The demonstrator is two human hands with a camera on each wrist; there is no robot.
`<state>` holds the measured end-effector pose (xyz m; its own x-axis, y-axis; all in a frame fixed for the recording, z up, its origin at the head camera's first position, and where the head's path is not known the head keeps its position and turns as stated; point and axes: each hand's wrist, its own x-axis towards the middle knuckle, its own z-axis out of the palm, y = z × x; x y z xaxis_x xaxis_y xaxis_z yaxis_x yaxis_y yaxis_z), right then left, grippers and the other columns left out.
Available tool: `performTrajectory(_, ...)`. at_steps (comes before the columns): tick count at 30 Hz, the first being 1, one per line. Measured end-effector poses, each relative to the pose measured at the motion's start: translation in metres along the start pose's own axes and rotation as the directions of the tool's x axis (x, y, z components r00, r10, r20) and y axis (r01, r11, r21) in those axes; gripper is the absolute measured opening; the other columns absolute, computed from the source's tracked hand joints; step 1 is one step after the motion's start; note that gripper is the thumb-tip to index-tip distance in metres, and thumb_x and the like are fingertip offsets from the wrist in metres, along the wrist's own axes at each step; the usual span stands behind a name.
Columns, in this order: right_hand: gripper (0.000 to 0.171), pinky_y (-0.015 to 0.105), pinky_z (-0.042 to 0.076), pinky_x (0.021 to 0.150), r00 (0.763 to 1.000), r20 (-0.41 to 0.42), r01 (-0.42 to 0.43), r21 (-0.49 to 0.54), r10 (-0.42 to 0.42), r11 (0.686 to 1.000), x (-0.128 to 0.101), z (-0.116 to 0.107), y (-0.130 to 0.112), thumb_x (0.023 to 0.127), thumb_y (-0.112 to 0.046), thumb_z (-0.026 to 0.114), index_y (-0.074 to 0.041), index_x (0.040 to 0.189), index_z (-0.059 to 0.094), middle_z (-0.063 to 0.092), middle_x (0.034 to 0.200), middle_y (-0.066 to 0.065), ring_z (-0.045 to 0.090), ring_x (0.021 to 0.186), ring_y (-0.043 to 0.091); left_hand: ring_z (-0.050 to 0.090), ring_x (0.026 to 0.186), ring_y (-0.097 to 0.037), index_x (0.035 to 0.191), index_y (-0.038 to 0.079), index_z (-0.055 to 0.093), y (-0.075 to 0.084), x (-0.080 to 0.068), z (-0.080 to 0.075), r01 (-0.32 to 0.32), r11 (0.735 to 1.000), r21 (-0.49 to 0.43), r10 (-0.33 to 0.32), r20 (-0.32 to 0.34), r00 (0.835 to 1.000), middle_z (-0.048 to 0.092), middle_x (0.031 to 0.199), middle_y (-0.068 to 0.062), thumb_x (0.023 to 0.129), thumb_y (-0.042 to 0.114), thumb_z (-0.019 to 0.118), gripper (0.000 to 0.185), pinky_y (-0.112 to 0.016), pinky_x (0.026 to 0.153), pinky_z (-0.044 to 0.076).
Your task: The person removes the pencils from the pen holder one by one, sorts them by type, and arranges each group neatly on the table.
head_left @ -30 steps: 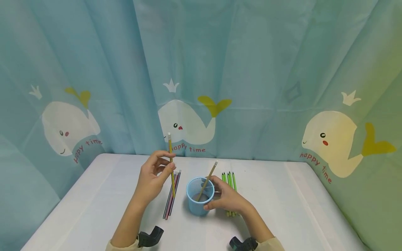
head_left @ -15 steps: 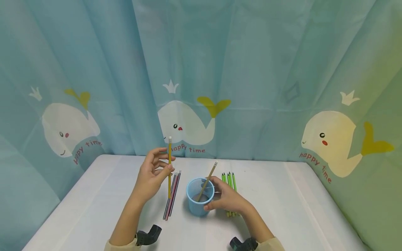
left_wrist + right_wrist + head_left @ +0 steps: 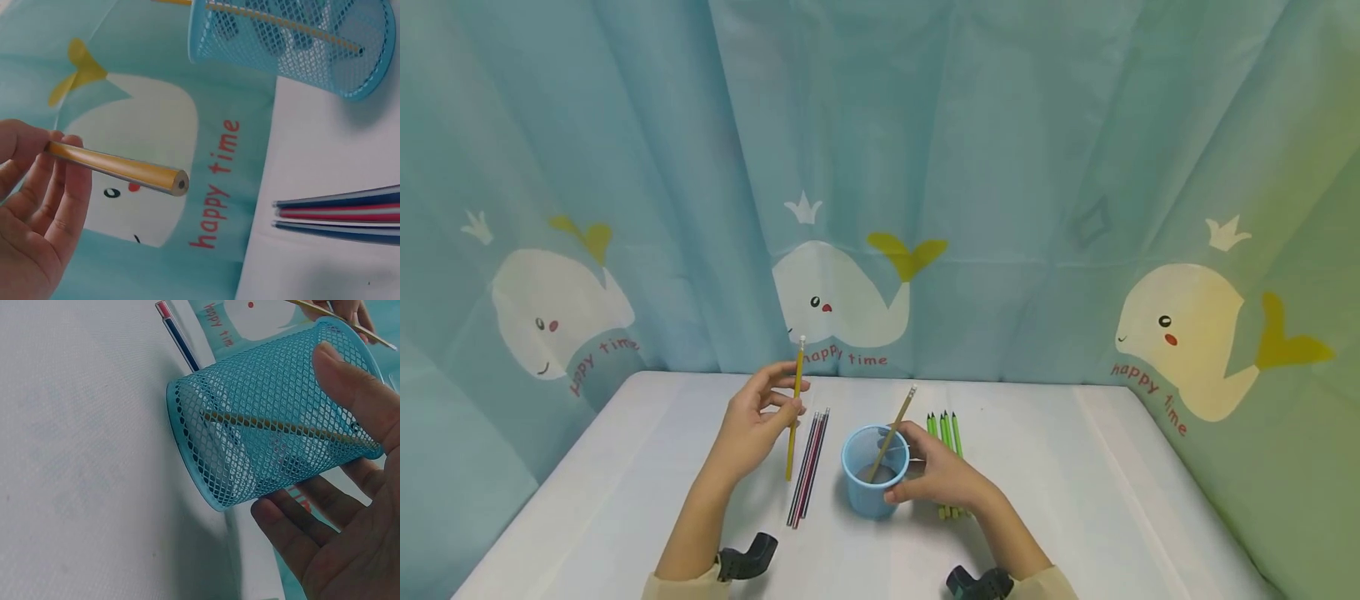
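Observation:
My left hand point(image 3: 752, 429) pinches a yellow pencil point(image 3: 800, 362) between thumb and fingers, its white eraser end up. The flat, unsharpened lower end of that pencil point(image 3: 144, 173) points toward the camera in the left wrist view. A light blue mesh pencil cup point(image 3: 869, 498) stands upright to its right, and my right hand point(image 3: 946, 477) grips its right side, thumb in front. One more pencil point(image 3: 904, 408) leans inside the cup, eraser end above the rim. Between left hand and cup lie several dark-and-red striped pencils point(image 3: 809, 468) in a bundle.
Several green pencils point(image 3: 946, 427) lie right of the cup, partly hidden behind the right hand. The white table point(image 3: 1075, 500) ends at the back against a blue curtain point(image 3: 1015, 208) printed with whales.
My left hand has shifted slightly left and the yellow pencil has come down a little, now left of the striped pencils and leaning differently. The right hand stays on the cup.

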<state>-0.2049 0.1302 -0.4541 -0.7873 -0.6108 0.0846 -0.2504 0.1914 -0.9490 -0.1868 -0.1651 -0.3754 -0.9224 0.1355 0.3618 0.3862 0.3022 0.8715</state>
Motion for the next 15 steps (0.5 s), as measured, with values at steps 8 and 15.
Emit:
performTrajectory(8,0.078,0.044,0.049,0.105,1.000,-0.006,0.004,-0.006,-0.004,1.000,0.002,-0.001,0.000,0.073,-0.016,0.089,-0.014,0.139,0.048,0.058,0.134,0.011,0.056,0.124,0.029,0.068,0.083,-0.017,0.140,0.014,0.050,-0.010,0.003,-0.002,0.106,0.992,0.063,-0.106,0.004,0.994,0.066,0.121,-0.013,0.094,0.002,0.064,0.049,-0.030,0.071,0.061)
performTrajectory(15,0.078,0.044,0.048,0.106,1.000,-0.004,-0.009,-0.004,0.009,1.000,0.001,-0.001,-0.001,0.073,-0.017,0.089,-0.012,0.139,0.047,0.058,0.135,0.010,0.056,0.125,0.028,0.068,0.083,-0.014,0.139,0.010,0.051,-0.021,0.002,-0.003,0.153,0.985,0.085,-0.156,0.025,0.987,0.065,0.121,-0.018,0.096,0.004,0.062,0.045,-0.027,0.071,0.061)
